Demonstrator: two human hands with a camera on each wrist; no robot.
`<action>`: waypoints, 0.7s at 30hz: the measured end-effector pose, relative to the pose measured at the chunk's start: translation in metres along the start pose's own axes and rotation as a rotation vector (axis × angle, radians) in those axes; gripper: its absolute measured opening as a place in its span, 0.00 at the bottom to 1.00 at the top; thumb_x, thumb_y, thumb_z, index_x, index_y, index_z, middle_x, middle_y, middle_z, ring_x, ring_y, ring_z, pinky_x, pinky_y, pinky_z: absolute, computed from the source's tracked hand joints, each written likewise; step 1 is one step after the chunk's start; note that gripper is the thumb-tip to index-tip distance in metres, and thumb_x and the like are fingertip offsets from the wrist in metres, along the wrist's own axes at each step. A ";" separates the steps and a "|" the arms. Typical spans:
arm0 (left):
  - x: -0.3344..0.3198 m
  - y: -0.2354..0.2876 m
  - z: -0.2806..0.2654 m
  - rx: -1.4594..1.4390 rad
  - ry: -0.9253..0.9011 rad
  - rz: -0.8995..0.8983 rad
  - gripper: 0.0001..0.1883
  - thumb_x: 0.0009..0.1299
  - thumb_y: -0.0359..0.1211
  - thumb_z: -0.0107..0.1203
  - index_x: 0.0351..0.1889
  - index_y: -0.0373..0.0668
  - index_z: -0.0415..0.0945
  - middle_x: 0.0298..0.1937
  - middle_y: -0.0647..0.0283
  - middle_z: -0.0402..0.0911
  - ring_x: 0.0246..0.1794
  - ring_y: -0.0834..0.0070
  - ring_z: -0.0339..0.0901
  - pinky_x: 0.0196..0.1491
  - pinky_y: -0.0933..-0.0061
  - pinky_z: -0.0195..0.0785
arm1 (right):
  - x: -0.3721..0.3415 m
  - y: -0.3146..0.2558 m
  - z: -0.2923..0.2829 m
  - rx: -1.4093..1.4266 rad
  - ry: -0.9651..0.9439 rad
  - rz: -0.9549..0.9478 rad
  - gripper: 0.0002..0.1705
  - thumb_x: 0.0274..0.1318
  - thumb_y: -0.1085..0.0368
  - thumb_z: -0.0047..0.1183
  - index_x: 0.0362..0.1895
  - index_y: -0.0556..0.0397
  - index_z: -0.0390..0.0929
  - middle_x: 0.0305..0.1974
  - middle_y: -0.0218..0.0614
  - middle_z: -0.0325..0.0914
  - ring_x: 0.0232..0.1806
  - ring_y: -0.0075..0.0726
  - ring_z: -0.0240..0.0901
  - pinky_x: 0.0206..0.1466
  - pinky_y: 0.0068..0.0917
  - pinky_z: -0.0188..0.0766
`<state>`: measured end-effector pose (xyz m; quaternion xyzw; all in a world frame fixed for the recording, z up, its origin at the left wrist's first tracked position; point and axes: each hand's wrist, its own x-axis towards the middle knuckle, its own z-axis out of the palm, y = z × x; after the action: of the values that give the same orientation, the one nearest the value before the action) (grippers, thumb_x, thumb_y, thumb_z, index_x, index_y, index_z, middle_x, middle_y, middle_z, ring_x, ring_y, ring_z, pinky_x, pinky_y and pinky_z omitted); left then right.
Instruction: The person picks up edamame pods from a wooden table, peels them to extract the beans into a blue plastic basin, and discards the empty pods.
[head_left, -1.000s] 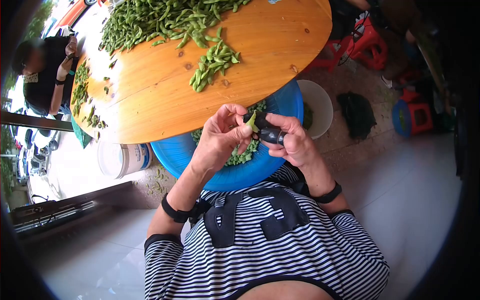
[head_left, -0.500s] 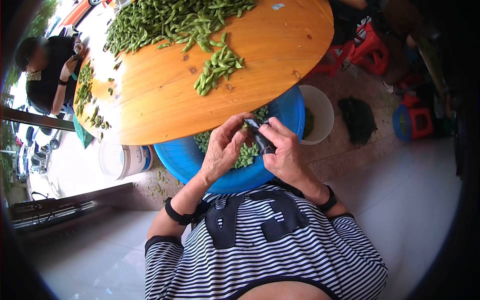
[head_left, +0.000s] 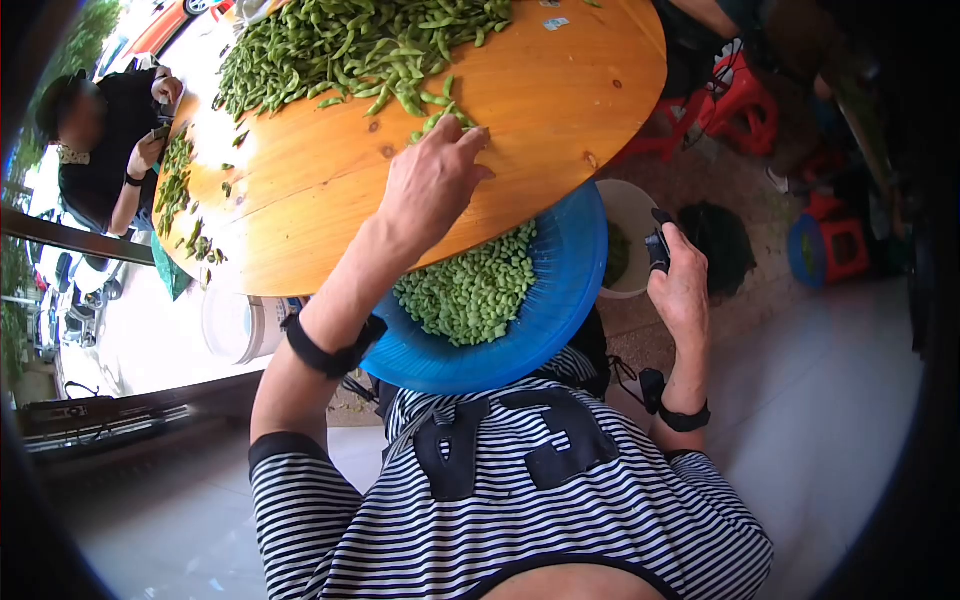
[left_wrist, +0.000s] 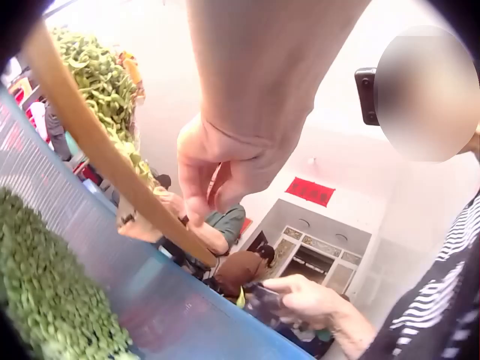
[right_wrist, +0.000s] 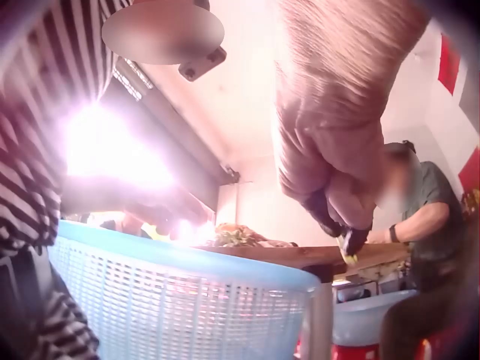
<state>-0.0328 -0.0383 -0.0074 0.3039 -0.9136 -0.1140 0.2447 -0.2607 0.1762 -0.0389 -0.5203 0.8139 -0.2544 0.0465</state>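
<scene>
Okay, counting one wooden table, one big blue basket, two pale buckets, at least two each of red stools and black wrist straps. Pods, beans? Way too many, lol.

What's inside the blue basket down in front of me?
Shelled green beans are in the blue basket. Its bottom under them is covered, and the table hides part of its far side.

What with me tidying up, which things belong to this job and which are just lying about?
Job:
- pod pile
- blue basket
- shelled beans
- black finger covers

Seemingly lying about:
- paper scrap on the table
- dark bundle on the floor
</scene>
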 end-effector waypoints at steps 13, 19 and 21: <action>-0.028 -0.005 -0.004 -0.366 0.122 -0.256 0.04 0.66 0.28 0.57 0.34 0.38 0.74 0.29 0.58 0.80 0.25 0.70 0.78 0.27 0.71 0.71 | 0.000 -0.047 0.020 0.593 -0.214 -0.140 0.20 0.39 0.80 0.41 0.41 0.61 0.74 0.26 0.47 0.71 0.27 0.40 0.72 0.34 0.28 0.68; -0.065 0.030 -0.014 -1.407 -0.015 -0.620 0.05 0.70 0.29 0.56 0.34 0.38 0.75 0.27 0.64 0.79 0.25 0.81 0.76 0.26 0.81 0.69 | 0.006 -0.103 0.031 1.081 -0.520 0.103 0.24 0.45 0.79 0.36 0.48 0.62 0.76 0.23 0.26 0.68 0.20 0.17 0.60 0.23 0.18 0.61; -0.075 0.035 -0.008 -1.439 -0.054 -0.588 0.04 0.71 0.28 0.56 0.37 0.36 0.76 0.27 0.65 0.79 0.26 0.82 0.76 0.27 0.82 0.70 | 0.007 -0.111 0.034 1.453 -0.558 0.200 0.26 0.45 0.79 0.33 0.49 0.62 0.75 0.21 0.24 0.65 0.18 0.13 0.56 0.19 0.16 0.57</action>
<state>0.0059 0.0347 -0.0158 0.2971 -0.5024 -0.7466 0.3193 -0.1609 0.1215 -0.0161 -0.3282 0.4448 -0.5775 0.6008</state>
